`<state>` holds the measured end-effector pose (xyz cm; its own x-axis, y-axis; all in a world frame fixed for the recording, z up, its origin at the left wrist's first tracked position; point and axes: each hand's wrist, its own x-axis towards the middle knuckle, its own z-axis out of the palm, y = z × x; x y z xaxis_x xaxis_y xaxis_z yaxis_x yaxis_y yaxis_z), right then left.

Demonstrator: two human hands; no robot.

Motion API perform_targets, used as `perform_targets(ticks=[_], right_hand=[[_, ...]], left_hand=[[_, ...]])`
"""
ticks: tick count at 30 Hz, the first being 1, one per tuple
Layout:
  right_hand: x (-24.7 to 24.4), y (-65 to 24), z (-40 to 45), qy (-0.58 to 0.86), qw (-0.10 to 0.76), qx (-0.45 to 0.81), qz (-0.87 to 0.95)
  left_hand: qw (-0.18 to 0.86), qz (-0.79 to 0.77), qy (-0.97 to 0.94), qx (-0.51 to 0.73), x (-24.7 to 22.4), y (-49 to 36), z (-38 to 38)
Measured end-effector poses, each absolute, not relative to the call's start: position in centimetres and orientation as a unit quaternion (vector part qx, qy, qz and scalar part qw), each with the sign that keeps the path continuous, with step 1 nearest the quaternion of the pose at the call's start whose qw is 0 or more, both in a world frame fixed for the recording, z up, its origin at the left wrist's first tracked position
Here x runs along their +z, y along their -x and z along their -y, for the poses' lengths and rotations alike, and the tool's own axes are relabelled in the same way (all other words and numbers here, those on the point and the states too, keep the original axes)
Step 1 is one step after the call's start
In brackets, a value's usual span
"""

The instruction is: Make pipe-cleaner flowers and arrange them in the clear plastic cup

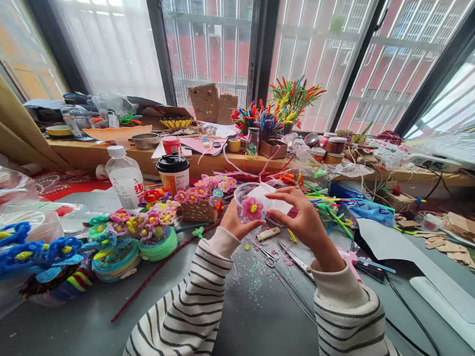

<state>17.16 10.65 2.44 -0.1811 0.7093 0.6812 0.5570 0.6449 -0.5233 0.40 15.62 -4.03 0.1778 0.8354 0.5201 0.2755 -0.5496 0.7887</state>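
The pink flower (252, 208), yellow at its centre, sits at the clear plastic cup (240, 189) between the person's hands, just above the thumb of the left hand (237, 221). That hand is clamped on the cup, its fingers curled round the far side and mostly hidden. The right hand (305, 216) holds its thumb and index finger apart beside the flower; whether either tip touches cup or petals cannot be told. A white sheet (282, 202) shows behind the gap (the cup's transparent wall makes its edges hard to trace). Below lie the scissors (300, 262), partly covered by the right wrist, and scattered glitter (258, 285) on the grey table (249, 338). Farther left, blue flowers (30, 255) run off the picture's edge; both striped sleeves (183, 308) are cut off below.
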Motion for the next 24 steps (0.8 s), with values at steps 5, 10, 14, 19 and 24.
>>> perform_targets(ticks=[5,10,14,19,24], right_hand=[[2.2,-15.5,-10.3,0.394,0.470,0.059,0.788],[2.0,-15.0,-10.3,0.404,0.494,0.055,0.768],[2.0,-15.2,-10.2,0.405,0.536,0.072,0.737],[2.1,-15.3,-10.3,0.428,0.580,0.064,0.690],[2.0,-15.5,-10.5,0.453,0.591,0.052,0.666]], left_hand=[[0.271,-0.375,-0.721,0.516,-4.7,-0.8,-16.0],[0.258,-0.365,-0.733,0.513,-4.9,-1.0,-16.1],[0.228,-0.369,-0.749,0.501,-4.7,-0.9,-15.9],[0.187,-0.384,-0.759,0.492,-4.1,-0.8,-15.4],[0.193,-0.342,-0.786,0.478,-3.8,-1.0,-15.1]])
